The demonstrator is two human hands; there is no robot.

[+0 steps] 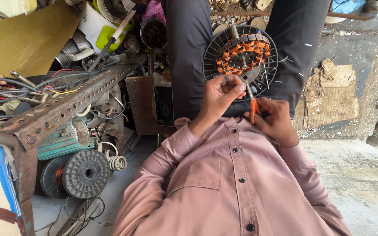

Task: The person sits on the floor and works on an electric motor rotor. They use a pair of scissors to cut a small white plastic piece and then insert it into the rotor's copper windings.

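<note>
Head view showed the left hand [222, 94] pinching a wire end at the round grey fan stator wound with orange copper coils [240, 54], upper centre on the lap, while the right hand [274, 120] gripped orange-handled pliers [252, 105], trimming likely underway, needing steadiness.

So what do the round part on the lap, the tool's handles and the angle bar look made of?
The round fan stator looks like copper winding, orange and glossy, in a dark grey slotted frame, probably plastic or metal. The pliers in the right hand have orange handles, likely plastic or rubber sleeves. The perforated angle bar looks like rusted steel, brown and flaky.
</note>
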